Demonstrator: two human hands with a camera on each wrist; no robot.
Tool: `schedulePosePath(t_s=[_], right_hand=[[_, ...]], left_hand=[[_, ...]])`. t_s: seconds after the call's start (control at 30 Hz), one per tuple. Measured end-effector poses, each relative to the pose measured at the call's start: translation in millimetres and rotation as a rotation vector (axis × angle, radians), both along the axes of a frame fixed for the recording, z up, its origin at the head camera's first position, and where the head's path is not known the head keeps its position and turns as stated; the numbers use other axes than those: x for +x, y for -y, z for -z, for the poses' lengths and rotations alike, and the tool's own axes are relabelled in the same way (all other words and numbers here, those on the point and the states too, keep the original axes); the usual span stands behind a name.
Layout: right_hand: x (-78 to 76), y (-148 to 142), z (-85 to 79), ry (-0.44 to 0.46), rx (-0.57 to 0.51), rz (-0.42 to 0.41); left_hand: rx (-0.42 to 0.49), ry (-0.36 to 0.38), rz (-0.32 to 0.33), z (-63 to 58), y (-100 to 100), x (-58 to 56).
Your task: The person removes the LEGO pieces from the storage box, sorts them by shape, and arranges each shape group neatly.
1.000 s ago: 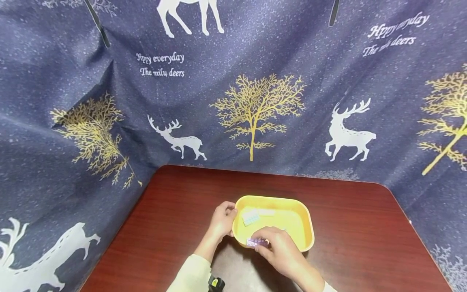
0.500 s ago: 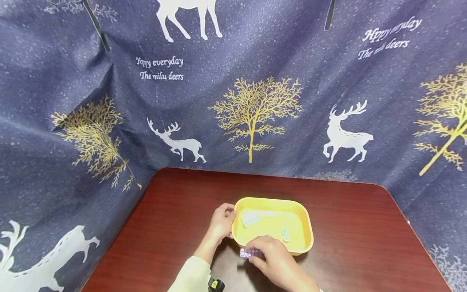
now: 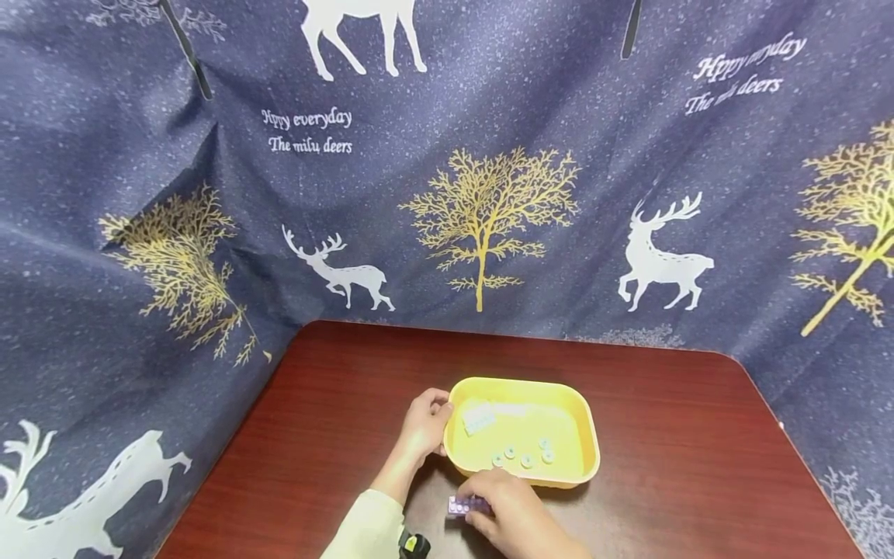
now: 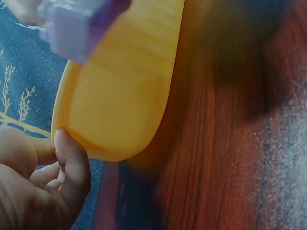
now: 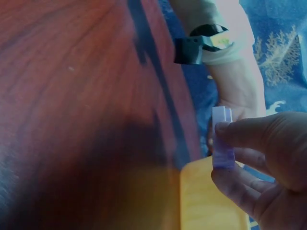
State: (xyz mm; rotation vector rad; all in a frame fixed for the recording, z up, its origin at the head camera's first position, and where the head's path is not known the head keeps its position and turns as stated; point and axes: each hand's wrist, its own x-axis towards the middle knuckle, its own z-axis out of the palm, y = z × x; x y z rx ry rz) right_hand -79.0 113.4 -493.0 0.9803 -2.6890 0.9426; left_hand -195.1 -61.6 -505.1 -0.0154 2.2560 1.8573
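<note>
My right hand (image 3: 513, 512) pinches a purple toy building brick (image 3: 464, 506) over the table, in front of the yellow bin's near side. In the right wrist view the purple brick (image 5: 222, 139) stands on end between thumb and fingers. My left hand (image 3: 424, 423) grips the left rim of the yellow plastic bin (image 3: 590, 415). The left wrist view has that thumb (image 4: 72, 158) pressed on the bin's rim. Inside the bin lie a pale studded brick (image 3: 478, 419) at the back left and several small round pale pieces (image 3: 527, 461) toward the front.
The bin stands on a dark red wooden table (image 3: 663, 450). A blue cloth (image 3: 433, 233) with deer and trees hangs behind and along the sides. A black device (image 3: 414, 543) is strapped at my left wrist.
My right hand has carried the purple brick out over the bin's near rim, toward me and slightly left. The small round pieces have come into sight. The left hand stays on the rim.
</note>
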Motion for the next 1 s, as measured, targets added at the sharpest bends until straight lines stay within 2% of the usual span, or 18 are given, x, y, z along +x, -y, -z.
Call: schedulePosePath(t_s=[0.2,0.47,1.0], right_hand=[[0.8,4.1,11.8,-0.045,0.018,-0.031],[2.2,6.4,18.1,-0.006,0.077,-0.024],[-0.6,8.8,34.8,-0.023,0.097,0.008]], left_hand=[[0.008,0.007,0.001,0.8,0.4,0.2],[-0.003,0.009,0.002,-0.4,0.7,-1.4],[0.033,0.03,-0.003,-0.4,0.4,-1.1]])
